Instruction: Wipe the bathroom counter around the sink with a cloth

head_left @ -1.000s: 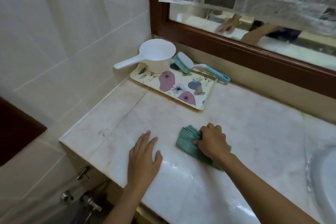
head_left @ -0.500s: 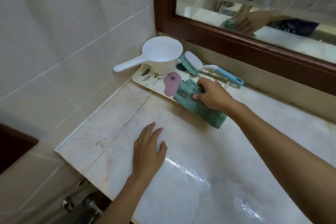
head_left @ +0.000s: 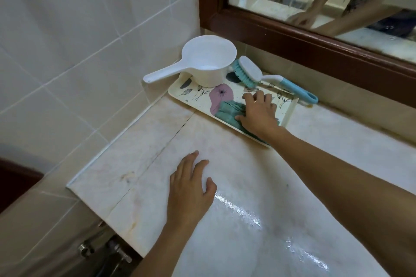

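Note:
The pale marble counter (head_left: 236, 157) fills the lower half of the view, with wet shine at the lower right. A folded teal cloth (head_left: 228, 111) lies on the flowered tray (head_left: 191, 93) at the back of the counter. My right hand (head_left: 258, 113) rests on top of the cloth, fingers spread over it and pressing it down, so most of the cloth is hidden. My left hand (head_left: 191, 189) lies flat on the counter nearer to me, fingers apart and holding nothing. The sink is out of view.
A white water scoop (head_left: 202, 64) stands on the tray's far left corner. A teal-bristled scrub brush (head_left: 265, 76) leans across the tray's back edge. A brown-framed mirror (head_left: 315, 7) runs along the back wall; white tiles cover the left wall. Pipe fittings (head_left: 108, 252) sit below the counter's edge.
My right hand has carried the cloth from the middle of the counter away from me and onto the tray. My left hand has stayed flat on the counter.

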`<state>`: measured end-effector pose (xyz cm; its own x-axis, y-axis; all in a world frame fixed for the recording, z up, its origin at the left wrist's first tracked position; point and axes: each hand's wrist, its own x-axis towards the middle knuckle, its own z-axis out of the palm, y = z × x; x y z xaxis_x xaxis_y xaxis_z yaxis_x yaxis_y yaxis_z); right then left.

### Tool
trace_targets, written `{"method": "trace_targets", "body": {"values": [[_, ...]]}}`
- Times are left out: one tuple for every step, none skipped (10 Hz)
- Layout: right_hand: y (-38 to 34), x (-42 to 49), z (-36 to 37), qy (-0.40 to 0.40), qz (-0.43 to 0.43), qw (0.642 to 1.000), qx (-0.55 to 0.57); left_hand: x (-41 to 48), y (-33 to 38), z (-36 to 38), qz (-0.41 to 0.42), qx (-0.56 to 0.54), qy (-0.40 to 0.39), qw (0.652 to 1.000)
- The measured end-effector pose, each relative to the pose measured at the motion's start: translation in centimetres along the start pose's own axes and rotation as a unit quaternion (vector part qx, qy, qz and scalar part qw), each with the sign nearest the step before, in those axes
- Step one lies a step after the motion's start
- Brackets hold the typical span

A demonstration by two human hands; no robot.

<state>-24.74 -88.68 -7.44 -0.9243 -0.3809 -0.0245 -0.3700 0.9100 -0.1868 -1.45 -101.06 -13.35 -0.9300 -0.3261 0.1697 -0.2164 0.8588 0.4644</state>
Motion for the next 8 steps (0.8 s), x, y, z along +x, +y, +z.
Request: {"method": "trace_targets", "body": {"values": [[0.4, -1.2, 0.6, 0.036, -0.119, 0.992, 0.013, 0.0, 0.1, -0.1, 0.001, 0.005, 0.002, 1.0], [0.9, -2.3, 1.3, -0.065, -0.146, 0.984, 0.073, 0.1, 0.2, -0.1, -0.001, 0.01, 0.001, 1.0], [1.0, -2.5, 1.9, -0.118, -0.123, 0.983, 0.066, 0.1, 0.2, -0.2, -0.002, 0.016, -0.001, 1.0], [0.5, -2.1, 1.4, -0.151, -0.105, 0.982, 0.051, 0.2, 0.2, -0.2, 0.002, 0.017, -0.006, 1.0], [-0.2, -2.5, 0.6, -0.152, -0.089, 0.984, 0.04, 0.2, 0.1, -0.1, 0.002, 0.019, -0.007, 1.0], [-0.2, -4.8, -0.3, -0.079, -0.075, 0.991, 0.078, 0.3, 0.2, -0.3, -0.005, 0.014, -0.01, 1.0], [0.7, -8.3, -0.8, -0.005, -0.034, 0.989, 0.144, 0.2, 0.2, 0.1, 0.0, 0.01, -0.006, 1.0], [1.5, -12.0, -1.6, 0.031, 0.055, 0.966, 0.251, 1.2, 1.4, -1.2, -0.076, -0.03, -0.049, 0.995]]}}
